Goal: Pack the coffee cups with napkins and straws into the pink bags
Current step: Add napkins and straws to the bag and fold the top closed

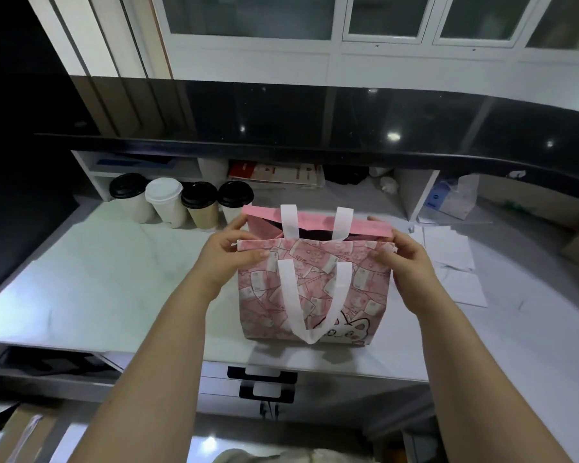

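One white counter [97, 279], one pink bag [365, 285] standing upright on it, mouth open.
Bag sits near the counter's front edge; near handle hangs down its front. Left hand [228, 259] pinches the left end of the near rim, right hand [411, 265] pinches the right end. Four lidded cups [199, 208] in a row behind, to the left. Loose papers [455, 259] lie to the right.

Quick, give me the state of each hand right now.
Left hand: pinching the pink bag's top edge at its left corner.
Right hand: pinching the same bag's top edge at its right corner.
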Demonstrator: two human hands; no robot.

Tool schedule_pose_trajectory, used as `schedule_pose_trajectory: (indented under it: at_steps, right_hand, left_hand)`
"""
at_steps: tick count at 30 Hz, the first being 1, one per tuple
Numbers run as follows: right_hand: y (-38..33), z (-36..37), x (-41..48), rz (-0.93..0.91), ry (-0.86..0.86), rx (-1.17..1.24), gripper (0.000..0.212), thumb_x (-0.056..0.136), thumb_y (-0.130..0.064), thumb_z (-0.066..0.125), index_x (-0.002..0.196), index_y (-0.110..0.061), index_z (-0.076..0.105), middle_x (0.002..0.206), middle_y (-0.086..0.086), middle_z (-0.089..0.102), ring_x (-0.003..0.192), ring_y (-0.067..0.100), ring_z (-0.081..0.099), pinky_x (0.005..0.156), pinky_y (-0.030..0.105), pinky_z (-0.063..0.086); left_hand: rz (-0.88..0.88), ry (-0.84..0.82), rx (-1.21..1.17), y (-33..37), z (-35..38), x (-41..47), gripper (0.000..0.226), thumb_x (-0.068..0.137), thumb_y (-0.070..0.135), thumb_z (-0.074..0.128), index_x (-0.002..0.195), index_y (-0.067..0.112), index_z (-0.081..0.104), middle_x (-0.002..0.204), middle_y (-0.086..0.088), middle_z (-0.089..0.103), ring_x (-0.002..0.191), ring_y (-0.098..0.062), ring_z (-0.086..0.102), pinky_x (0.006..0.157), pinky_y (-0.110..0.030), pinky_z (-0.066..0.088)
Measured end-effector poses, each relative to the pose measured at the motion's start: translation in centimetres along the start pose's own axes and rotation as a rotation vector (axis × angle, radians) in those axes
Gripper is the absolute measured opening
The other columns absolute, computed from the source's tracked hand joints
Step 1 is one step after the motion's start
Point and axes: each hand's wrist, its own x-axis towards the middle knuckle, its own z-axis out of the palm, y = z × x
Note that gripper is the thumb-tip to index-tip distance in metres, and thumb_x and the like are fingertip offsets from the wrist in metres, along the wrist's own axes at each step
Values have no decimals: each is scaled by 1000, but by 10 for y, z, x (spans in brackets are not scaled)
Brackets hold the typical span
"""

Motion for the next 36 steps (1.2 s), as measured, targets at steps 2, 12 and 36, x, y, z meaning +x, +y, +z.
schedule_pose_trajectory:
  at_steps: [2, 12, 36]
  right_hand:
    - [3, 4, -1, -29, 56, 48, 39, 84, 8, 62, 93, -28, 76, 97, -2, 74, 90, 16, 69, 74, 29, 55]
    - [14, 13, 0, -166, 303, 83, 40, 73, 9, 76, 77, -27, 59, 77, -3, 65, 77, 15, 62, 68, 29, 55]
    - [-117, 23, 62, -308, -603, -1526, 18, 85, -48, 62, 91, -31, 57, 107, -6, 58, 99, 18, 54, 86, 43, 50]
  left_hand:
    - [29, 52, -57, -3, 4, 2, 23, 54, 15, 86, 74, 24, 79, 127, 10, 57, 116, -7, 58, 82, -28, 56]
    - [81, 177, -175, -13, 11, 3, 35, 54, 0, 86, 75, 10, 60, 82, 3, 75, 82, -16, 71, 72, -30, 59]
    - [191, 79, 179, 13, 16, 3, 38, 71, 9, 86, 97, 29, 67, 88, 10, 69, 86, -3, 65, 74, -16, 52]
